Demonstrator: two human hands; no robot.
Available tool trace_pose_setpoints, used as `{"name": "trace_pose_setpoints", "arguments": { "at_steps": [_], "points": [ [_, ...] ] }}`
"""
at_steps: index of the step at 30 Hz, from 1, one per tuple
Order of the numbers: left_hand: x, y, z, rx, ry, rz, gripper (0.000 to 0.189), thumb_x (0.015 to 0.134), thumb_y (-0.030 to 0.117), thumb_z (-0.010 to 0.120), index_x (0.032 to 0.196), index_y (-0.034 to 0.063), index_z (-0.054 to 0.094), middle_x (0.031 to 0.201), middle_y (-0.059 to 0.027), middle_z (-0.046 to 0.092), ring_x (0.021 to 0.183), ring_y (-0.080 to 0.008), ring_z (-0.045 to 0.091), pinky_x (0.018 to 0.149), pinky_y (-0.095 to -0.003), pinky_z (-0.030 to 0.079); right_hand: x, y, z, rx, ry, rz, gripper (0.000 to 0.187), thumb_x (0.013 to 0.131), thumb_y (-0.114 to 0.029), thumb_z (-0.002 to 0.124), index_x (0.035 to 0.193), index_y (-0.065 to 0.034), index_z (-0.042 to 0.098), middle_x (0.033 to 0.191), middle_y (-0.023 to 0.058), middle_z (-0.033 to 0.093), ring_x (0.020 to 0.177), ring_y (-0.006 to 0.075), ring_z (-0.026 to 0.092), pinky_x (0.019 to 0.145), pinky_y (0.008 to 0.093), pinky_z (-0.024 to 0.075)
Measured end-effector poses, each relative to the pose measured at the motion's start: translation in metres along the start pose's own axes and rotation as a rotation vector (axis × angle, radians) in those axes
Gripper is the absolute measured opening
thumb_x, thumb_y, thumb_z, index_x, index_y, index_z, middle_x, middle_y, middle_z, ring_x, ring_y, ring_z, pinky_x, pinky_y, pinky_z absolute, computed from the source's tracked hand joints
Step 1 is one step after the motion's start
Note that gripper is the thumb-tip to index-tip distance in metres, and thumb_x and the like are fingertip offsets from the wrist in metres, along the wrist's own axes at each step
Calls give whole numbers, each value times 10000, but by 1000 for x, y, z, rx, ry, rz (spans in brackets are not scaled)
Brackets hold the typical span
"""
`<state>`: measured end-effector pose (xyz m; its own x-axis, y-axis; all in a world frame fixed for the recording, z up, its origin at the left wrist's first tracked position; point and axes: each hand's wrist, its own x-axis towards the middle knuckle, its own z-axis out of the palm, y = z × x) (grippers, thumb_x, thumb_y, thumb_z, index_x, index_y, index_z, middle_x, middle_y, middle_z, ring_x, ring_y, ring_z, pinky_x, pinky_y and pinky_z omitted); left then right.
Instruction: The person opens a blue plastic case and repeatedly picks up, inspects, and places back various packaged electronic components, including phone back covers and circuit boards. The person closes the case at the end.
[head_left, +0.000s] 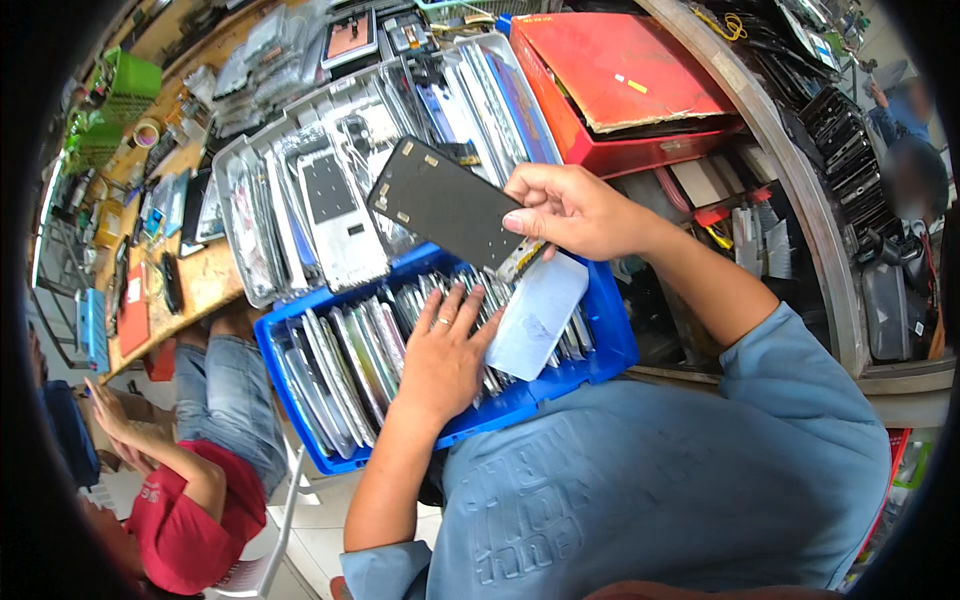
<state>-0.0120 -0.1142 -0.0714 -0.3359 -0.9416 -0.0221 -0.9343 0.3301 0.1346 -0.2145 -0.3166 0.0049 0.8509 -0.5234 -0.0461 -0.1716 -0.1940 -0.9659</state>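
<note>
My right hand (574, 214) grips the lower end of a dark flat phone part, seemingly a screen or frame (450, 195), tilted above the bins. My left hand (446, 360) lies spread, fingertips on a row of bagged phone parts (360, 367) in a blue plastic bin (330, 465). A whitish translucent sleeve (536, 322) rests on that row, just right of my left fingers and below the held part. Behind the blue bin stands a grey bin (225, 165) packed with more flat parts, a silver phone frame (345, 225) lying on top.
A worn red box (622, 67) stands behind on the right, beside a metal-framed cabinet edge (795, 172). Left is a wooden workbench (199, 277) with tools and a tape roll (147, 133). A seated person in a red shirt (195, 517) is at the lower left.
</note>
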Motion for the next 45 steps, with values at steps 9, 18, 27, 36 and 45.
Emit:
{"name": "trace_pose_setpoints", "arguments": {
  "at_steps": [9, 18, 27, 36, 45],
  "points": [
    [2, 1, -6, -420, 82, -80, 408, 882, 267, 728, 1214, 32, 761, 1468, -204, 637, 1478, -427, 475, 1319, -623, 190, 13, 1, 17, 236, -75, -34, 245, 1121, -131, 605, 1337, -23, 566, 1102, 63, 755, 923, 77, 694, 664, 273, 627],
    [-18, 23, -43, -730, 138, -386, 256, 999, 221, 688, 1008, -33, 656, 874, -219, 693, 708, -376, 674, 666, -457, 531, 11, -7, 32, 376, 6, -86, 284, 1112, -108, 623, 1373, -8, 569, 1162, 64, 731, 1014, 106, 702, 810, 294, 640],
    [-64, 20, -72, -362, 477, -843, 176, 1036, 188, 709, 1034, 15, 738, 902, -166, 794, 730, -310, 767, 680, -420, 581, 30, -9, 35, 650, 12, -208, 495, 1087, -64, 640, 1542, 29, 466, 1334, 150, 683, 1193, 207, 700, 942, 369, 635],
    [-66, -8, -78, -574, 608, -770, 169, 1107, 189, 626, 1151, 26, 646, 890, -210, 716, 803, -367, 722, 746, -432, 551, -5, -29, 56, 553, 80, -244, 643, 999, -116, 711, 1540, 52, 406, 1351, 166, 639, 1177, 205, 682, 903, 340, 615],
    [-65, -9, -71, -1546, 1067, -616, 325, 1176, 274, 534, 1352, 23, 426, 1171, -124, 681, 1040, -201, 746, 809, -368, 709, -13, -36, 71, 502, 162, -250, 480, 971, -34, 659, 1405, 38, 468, 1297, 140, 642, 1233, 185, 627, 1133, 365, 474]
  ]
}}
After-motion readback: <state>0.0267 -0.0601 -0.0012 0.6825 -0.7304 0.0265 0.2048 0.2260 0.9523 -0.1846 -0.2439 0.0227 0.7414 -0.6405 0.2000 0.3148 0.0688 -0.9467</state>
